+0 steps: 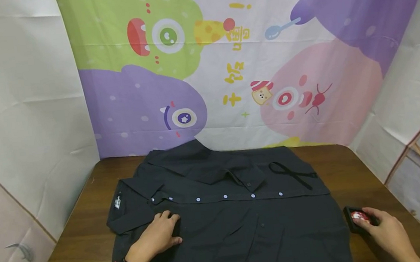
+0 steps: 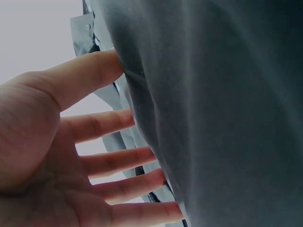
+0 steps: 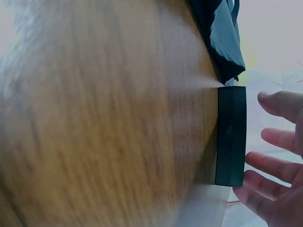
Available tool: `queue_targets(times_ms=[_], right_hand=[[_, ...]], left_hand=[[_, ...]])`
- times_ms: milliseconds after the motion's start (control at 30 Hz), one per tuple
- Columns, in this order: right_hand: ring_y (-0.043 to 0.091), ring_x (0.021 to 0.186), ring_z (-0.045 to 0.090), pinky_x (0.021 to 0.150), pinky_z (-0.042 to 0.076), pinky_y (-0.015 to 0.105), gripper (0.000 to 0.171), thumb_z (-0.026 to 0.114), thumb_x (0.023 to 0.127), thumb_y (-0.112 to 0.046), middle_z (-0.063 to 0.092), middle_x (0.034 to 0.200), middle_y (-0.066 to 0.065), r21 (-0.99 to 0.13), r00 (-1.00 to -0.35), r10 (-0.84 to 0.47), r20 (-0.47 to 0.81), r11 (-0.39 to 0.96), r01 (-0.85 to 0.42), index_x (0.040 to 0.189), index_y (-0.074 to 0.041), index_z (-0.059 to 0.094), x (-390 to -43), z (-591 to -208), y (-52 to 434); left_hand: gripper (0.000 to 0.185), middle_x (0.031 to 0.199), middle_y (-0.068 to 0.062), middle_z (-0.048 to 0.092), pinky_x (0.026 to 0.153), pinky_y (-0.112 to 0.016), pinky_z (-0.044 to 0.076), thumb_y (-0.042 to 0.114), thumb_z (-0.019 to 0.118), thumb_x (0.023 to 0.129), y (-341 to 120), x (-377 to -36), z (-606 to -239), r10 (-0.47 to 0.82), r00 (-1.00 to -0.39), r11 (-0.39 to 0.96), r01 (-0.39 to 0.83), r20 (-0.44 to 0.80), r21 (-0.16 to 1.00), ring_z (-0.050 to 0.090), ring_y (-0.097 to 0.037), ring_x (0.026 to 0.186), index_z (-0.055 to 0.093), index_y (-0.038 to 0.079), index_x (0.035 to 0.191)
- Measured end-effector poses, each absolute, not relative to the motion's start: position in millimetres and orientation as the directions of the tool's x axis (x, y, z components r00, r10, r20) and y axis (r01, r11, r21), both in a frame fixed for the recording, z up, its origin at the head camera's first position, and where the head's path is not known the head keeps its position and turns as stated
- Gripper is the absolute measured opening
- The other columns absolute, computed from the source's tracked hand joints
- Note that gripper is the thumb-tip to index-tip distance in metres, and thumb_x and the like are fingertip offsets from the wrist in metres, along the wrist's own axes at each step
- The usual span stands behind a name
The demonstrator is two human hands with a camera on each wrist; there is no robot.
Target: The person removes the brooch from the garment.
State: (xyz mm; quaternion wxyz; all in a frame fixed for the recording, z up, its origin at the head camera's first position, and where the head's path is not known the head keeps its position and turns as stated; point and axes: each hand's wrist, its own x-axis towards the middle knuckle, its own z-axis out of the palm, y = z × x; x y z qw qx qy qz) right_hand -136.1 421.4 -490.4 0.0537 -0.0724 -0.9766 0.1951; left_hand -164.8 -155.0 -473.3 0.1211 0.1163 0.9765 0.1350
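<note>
A black short-sleeved button-up shirt (image 1: pixel 225 228) lies spread on its side across the table, its row of pale buttons running left to right. My left hand (image 1: pixel 155 236) rests on it below the folded sleeve; in the left wrist view the fingertips (image 2: pixel 142 153) touch the cloth, fingers spread and nearly straight. Just right of the shirt's hem is a small flat black box (image 1: pixel 354 219) with a shiny red and white patch on top. My right hand (image 1: pixel 389 229) is at this box. Some fingertips (image 3: pixel 251 158) touch its edge in the right wrist view, and the thumb is apart from it.
The brown wooden table (image 1: pixel 78 236) shows on both sides of the shirt. A thin black strap (image 1: pixel 292 173) lies looped on the shirt near the hem. Behind the table hangs a cartoon-printed cloth (image 1: pixel 231 115), and pale sheets (image 1: pixel 24 104) cover the side walls.
</note>
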Motion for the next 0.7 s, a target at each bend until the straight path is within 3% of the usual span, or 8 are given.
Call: queue_targets(times_ms=[700], right_hand=[[0.059,0.109,0.051,0.082,0.043,0.063,0.052,0.062,0.095,-0.035,0.056,0.12,0.041,-0.383,-0.979,0.165,0.121,0.917,0.107,0.121,0.01,0.059,-138.0,-481.7,416.6]], left_hand=[[0.057,0.134,-0.028,0.051,0.098,-0.059,0.044,0.025,0.081,0.08,-156.9,-166.0,-475.3,0.259,-0.941,0.934,0.187,-0.219,0.305,0.046,-0.047,0.125,0.059,-0.001,0.126]])
